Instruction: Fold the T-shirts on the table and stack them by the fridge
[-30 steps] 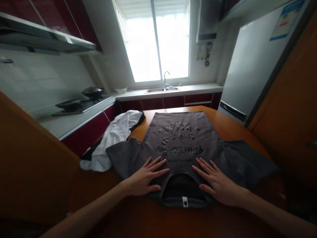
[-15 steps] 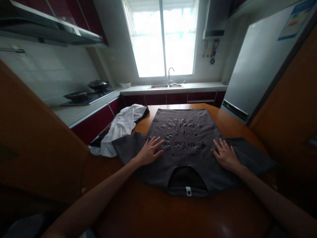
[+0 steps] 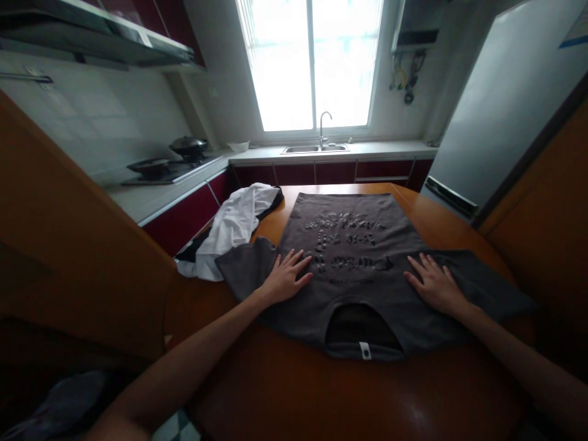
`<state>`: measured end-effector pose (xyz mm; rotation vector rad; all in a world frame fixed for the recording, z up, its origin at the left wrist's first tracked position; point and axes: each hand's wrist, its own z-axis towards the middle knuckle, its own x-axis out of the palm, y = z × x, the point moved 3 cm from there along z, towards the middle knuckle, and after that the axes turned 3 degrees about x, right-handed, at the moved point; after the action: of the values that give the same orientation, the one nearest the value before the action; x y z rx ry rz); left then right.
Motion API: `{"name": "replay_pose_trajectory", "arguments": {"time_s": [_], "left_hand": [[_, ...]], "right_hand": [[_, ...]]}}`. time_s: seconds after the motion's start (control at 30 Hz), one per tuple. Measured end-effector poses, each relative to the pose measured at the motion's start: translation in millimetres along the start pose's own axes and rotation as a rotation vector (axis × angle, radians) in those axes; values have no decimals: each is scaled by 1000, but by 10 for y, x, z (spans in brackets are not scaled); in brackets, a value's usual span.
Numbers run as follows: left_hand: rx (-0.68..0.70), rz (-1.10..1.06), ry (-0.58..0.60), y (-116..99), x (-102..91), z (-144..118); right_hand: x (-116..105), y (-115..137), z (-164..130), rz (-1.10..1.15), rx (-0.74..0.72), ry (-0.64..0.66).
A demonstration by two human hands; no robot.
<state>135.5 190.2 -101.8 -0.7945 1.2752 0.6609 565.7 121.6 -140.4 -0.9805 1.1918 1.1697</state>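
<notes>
On the round orange wooden table (image 3: pixel 441 226), a dark grey printed cotton T-shirt (image 3: pixel 362 257) lies flat, collar at the near edge. Left hand (image 3: pixel 285 278) and right hand (image 3: pixel 434 285), open-palmed, have slid outward from the collar toward the sleeves; smoothing appears under way.

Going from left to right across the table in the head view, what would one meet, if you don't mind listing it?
White garment → left hand → printed lettering on the grey T-shirt → right hand → the T-shirt's right-side sleeve.
</notes>
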Motion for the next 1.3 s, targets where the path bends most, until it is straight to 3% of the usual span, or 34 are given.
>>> {"name": "replay_pose_trajectory", "arguments": {"time_s": [0.13, 0.3, 0.4, 0.47, 0.57, 0.7, 0.9, 1.13, 1.3], "left_hand": [[49, -18, -29, -132, -147, 62], [275, -139, -8, -649, -260, 49], [413, -178, 41, -912, -154, -118], [460, -164, 76, -992, -59, -239], [495, -158, 82, -1029, -30, -337], [614, -253, 61, -1138, -190, -363], [901, -241, 209, -1357, -225, -483], [996, -199, 179, -1346, -204, -471], [1004, -247, 181, -1397, -235, -487]], "right_hand": [[-322, 322, 45, 22, -40, -42], [-719, 1150, 80, 177, -251, -56], [-641, 1527, -85, 236, -316, -26], [-495, 1643, -239, 229, -336, 29], [-362, 1649, -385, 218, -340, 66], [-425, 1521, -299, 268, -277, 47], [-435, 1360, -112, 364, -228, 17], [-555, 1359, -128, 612, -379, -138], [-602, 1370, -101, 690, -406, -116]]}}
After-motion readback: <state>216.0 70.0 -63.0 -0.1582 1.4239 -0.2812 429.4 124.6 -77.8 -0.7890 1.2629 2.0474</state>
